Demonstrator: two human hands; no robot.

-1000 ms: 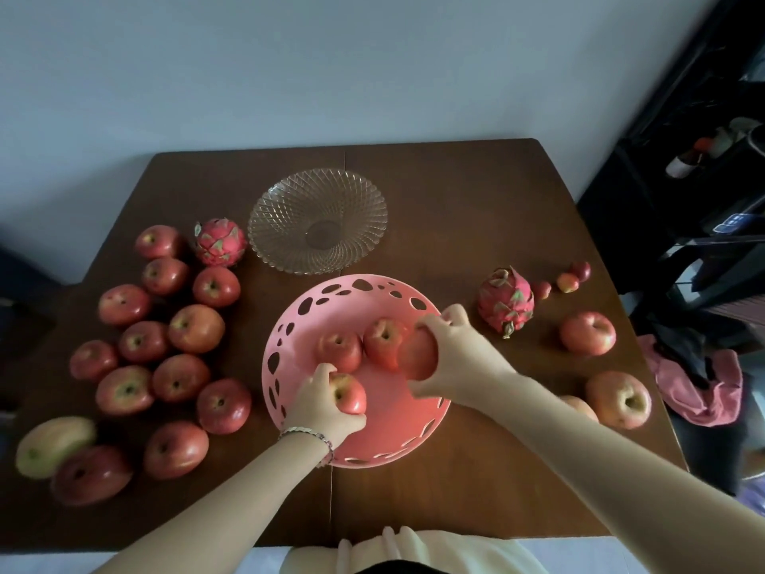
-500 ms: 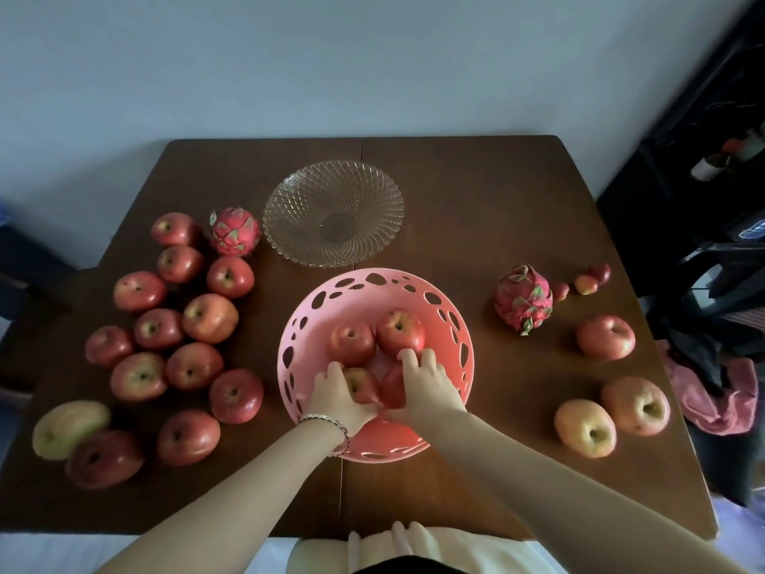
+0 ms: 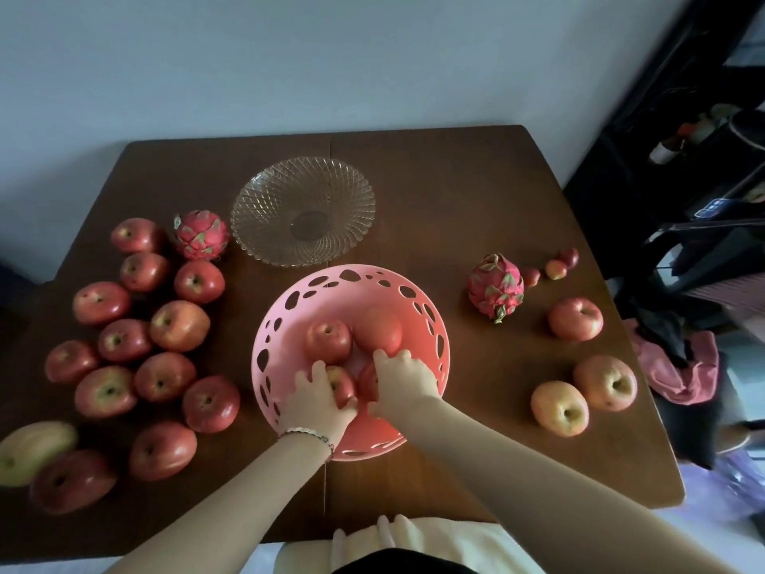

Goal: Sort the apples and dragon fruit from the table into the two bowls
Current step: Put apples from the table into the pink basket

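Both hands reach into the pink bowl (image 3: 265,358) at the near middle of the table (image 3: 455,192). The left hand (image 3: 318,403) is wrapped around an apple (image 3: 341,385); the right hand (image 3: 403,381) lies over another apple (image 3: 368,383), its hold hidden. Two more apples (image 3: 329,339) sit just beyond them in the bowl. A crowd of apples (image 3: 180,325) lies left, three apples (image 3: 575,319) right. One dragon fruit (image 3: 494,290) stands right, another (image 3: 201,240) far left beside the glass bowl (image 3: 303,211)
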